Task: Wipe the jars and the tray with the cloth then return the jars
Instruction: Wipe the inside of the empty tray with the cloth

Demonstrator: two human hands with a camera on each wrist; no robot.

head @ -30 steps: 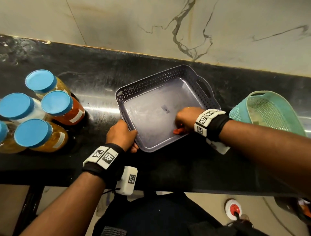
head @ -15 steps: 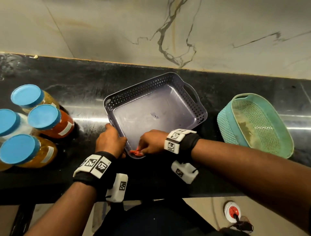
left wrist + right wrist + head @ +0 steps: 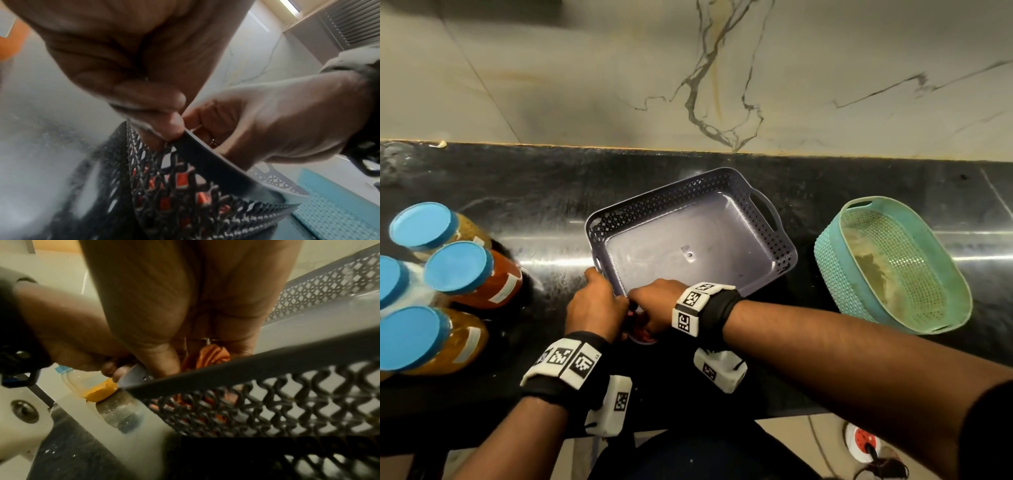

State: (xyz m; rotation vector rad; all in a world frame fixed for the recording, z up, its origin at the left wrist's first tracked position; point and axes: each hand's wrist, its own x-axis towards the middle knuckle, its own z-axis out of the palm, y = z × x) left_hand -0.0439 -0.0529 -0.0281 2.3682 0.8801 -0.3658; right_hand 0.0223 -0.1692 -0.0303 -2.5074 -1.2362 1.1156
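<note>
Orange cloth [image 3: 207, 356] is bunched in my right hand [image 3: 654, 305] at the tray [image 3: 784, 260] corner; my left hand [image 3: 594, 310] grips the rim.

**Dim warm light, glare on counter, blurry wrist views**

Head view was moderately lit, warm yellowish cast. A bright glare streak ran across the glossy black stone counter [image 3: 825, 178] and broke up near the perforated grey plastic tray [image 3: 784, 253]. The marbled beige wall tile [image 3: 551, 68] looked smeared with soft dark shadow patches, upper left corner darkest. Wide-angle bending showed at frame edges; the blue-lidded glass jars [image 3: 458, 267] at the left edge looked stretched. Left wrist view was washed out and hazy, strong motion blur on the tray mesh, a ceiling strip light [image 3: 291, 7] glowing top right. Right wrist view was dim, orange-tinted, the near mesh out of focus, bottom edge black.
</note>
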